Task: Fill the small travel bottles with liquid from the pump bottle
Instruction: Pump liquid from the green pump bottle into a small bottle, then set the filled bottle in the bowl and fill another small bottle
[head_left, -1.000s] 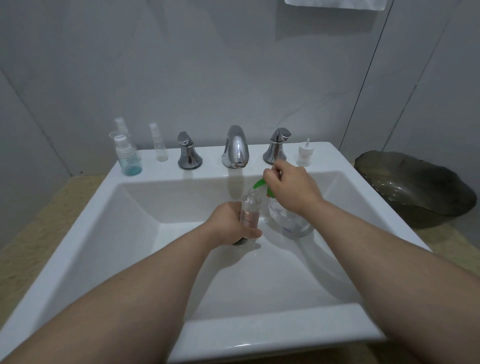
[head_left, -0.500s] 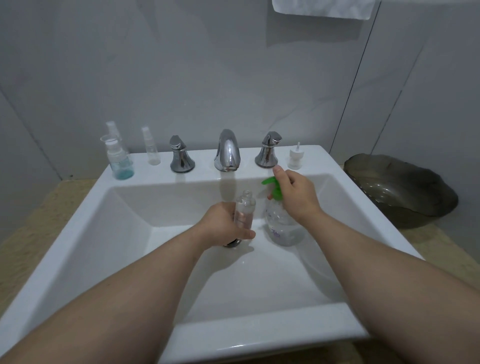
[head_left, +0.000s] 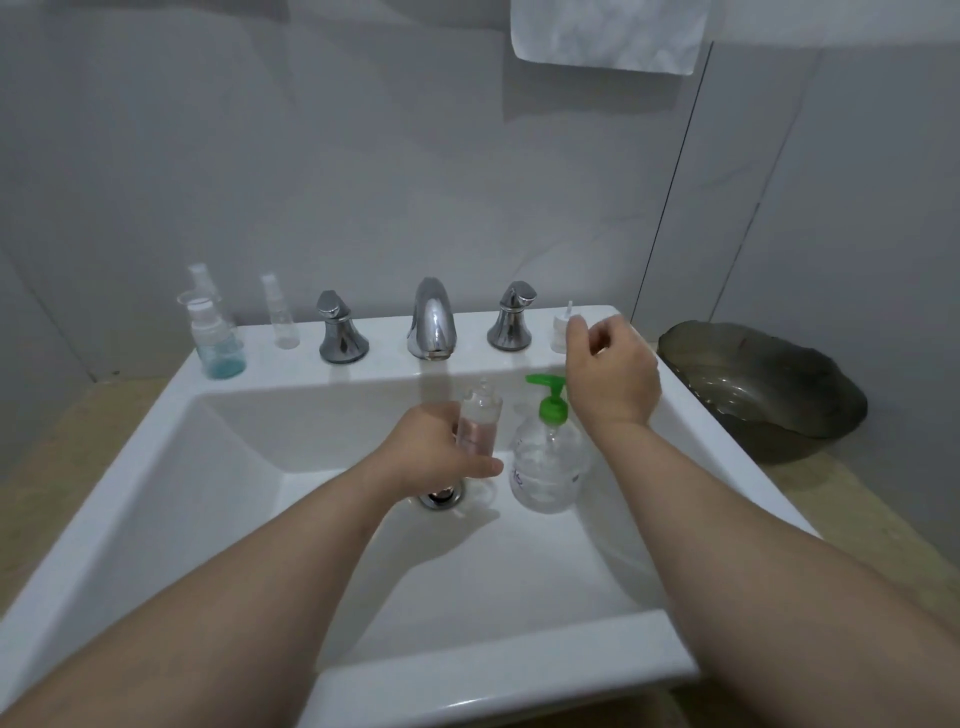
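Cap next, I reckoned!
My left hand (head_left: 431, 452) gripped the travel bottle (head_left: 479, 418) upright in the sink (head_left: 208, 519) against spills, pump bottle (head_left: 549, 462) just beside; my right hand (head_left: 612, 375), loosely curled and empty, hovered near the spray cap (head_left: 561, 332).

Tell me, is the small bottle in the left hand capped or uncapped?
Uncapped: the small bottle shows a bare neck in the left hand.

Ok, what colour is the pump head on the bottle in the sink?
Bright green pump head, seen in the head view.
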